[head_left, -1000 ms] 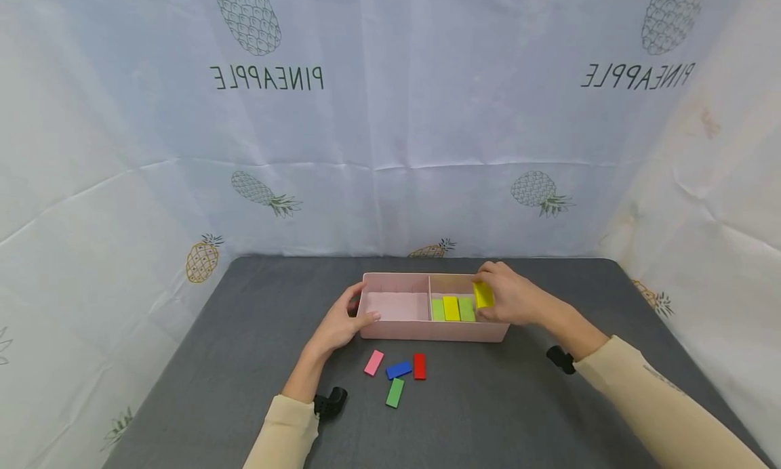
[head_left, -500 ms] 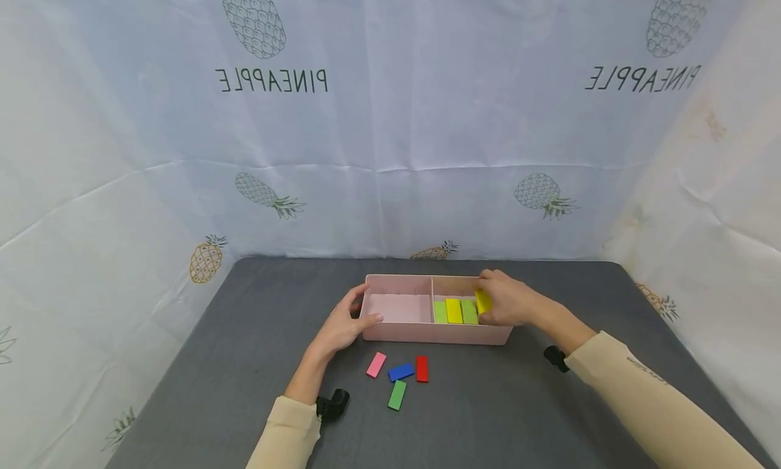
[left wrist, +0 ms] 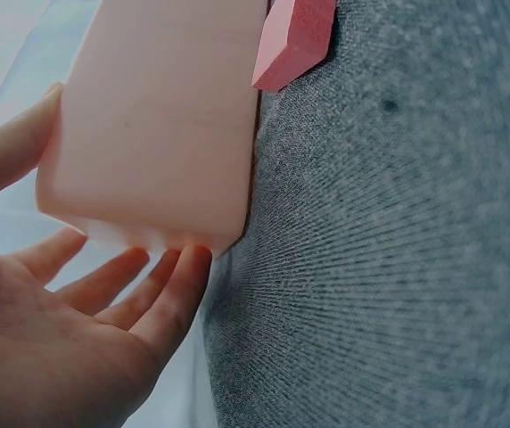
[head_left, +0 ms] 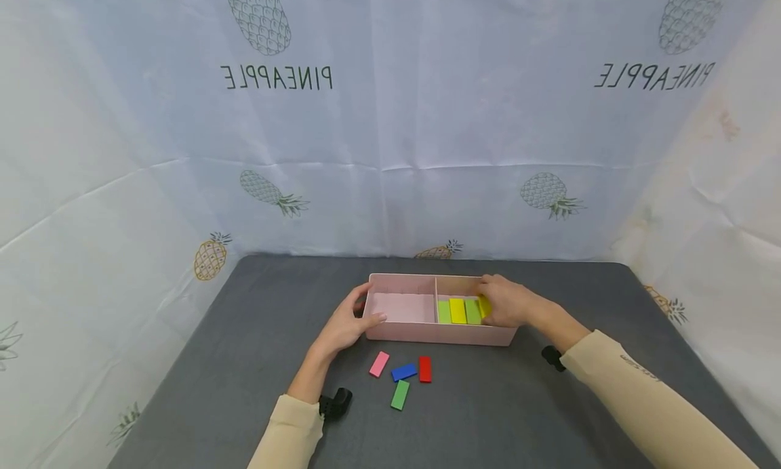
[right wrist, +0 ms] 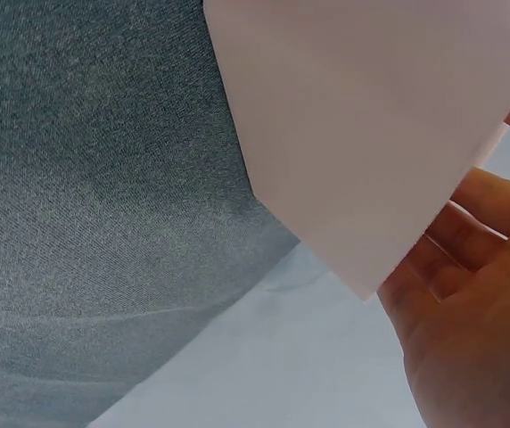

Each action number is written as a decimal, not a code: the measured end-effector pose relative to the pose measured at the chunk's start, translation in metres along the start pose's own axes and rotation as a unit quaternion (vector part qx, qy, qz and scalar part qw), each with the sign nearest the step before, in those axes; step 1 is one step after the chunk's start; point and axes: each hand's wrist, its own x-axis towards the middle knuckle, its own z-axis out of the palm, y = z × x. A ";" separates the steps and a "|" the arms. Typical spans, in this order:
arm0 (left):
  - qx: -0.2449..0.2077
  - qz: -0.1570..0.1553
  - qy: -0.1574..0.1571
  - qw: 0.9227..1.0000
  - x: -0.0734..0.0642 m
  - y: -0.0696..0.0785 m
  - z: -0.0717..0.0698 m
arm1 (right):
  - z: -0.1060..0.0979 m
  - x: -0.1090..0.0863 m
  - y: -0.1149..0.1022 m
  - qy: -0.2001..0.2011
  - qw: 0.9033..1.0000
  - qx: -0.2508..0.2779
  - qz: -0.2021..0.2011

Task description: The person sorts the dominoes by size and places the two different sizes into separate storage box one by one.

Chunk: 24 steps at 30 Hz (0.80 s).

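A pink two-compartment box [head_left: 442, 334] lies across the dark table. My left hand [head_left: 339, 328] holds its left end, thumb on the near rim; in the left wrist view the fingertips of this hand [left wrist: 86, 330] touch the end wall of the box [left wrist: 152, 116]. My right hand [head_left: 511, 303] reaches into the right compartment and pinches a yellow block [head_left: 485, 306], partly hidden by the fingers. Left of it lie a light green block [head_left: 472, 312], a yellow block [head_left: 457, 311] and another light green block [head_left: 445, 312]. In the right wrist view, the box wall [right wrist: 362, 116] hides the fingertips.
On the table in front of the box lie a pink block [head_left: 379, 364], a blue block [head_left: 404, 372], a red block [head_left: 425, 369] and a green block [head_left: 400, 395]. A white pineapple-print cloth [head_left: 390, 130] hangs behind the table [head_left: 488, 415].
My right hand has lowered the yellow block from above the rim into the right compartment, beside the light green one. The left hand keeps its hold on the box.
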 end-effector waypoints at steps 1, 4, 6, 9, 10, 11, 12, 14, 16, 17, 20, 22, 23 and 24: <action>-0.002 0.001 0.000 1.000 0.000 0.000 0.000 | 0.000 0.000 0.000 -0.001 1.000 -0.003 0.001; -0.003 0.001 0.000 1.000 0.001 0.000 0.000 | 0.002 0.002 0.000 -0.003 1.000 -0.014 0.001; -0.001 -0.001 0.000 1.000 0.001 0.000 0.000 | 0.003 0.003 0.000 -0.004 1.000 -0.021 0.002; 0.007 -0.006 0.002 1.000 0.001 0.000 0.000 | 0.005 0.005 0.000 -0.005 1.000 -0.028 0.004; 0.008 -0.008 0.002 1.000 0.001 -0.001 0.000 | 0.006 0.006 0.000 -0.004 1.000 -0.031 0.002; 0.007 -0.011 0.002 1.000 0.001 -0.001 0.000 | 0.006 0.006 0.000 -0.003 0.999 -0.033 0.002; 0.008 -0.013 0.003 1.000 0.001 -0.001 0.000 | 0.006 0.007 0.000 -0.002 0.999 -0.032 -0.001; 0.008 -0.012 0.003 1.000 0.002 -0.001 0.000 | 0.006 0.007 0.000 0.000 0.999 -0.032 -0.007; 0.006 -0.012 0.003 1.000 0.002 -0.001 0.000 | 0.006 0.007 0.000 0.002 1.000 -0.028 -0.013; 0.006 -0.010 0.002 1.000 0.001 0.000 0.000 | 0.006 0.007 0.000 0.002 1.000 -0.024 -0.015; 0.004 -0.004 0.000 1.000 0.000 0.001 0.000 | 0.005 0.006 0.000 0.002 1.000 -0.011 -0.009; 0.002 -0.004 0.000 1.000 0.000 0.002 0.000 | 0.003 0.005 0.000 0.004 1.000 -0.003 -0.006; 0.001 -0.004 0.000 1.000 -0.001 0.002 -0.001 | 0.002 0.004 0.000 0.004 1.000 0.001 -0.002; 0.000 -0.004 0.000 1.000 -0.001 0.002 -0.001 | 0.000 0.003 -0.001 0.006 1.000 0.004 0.000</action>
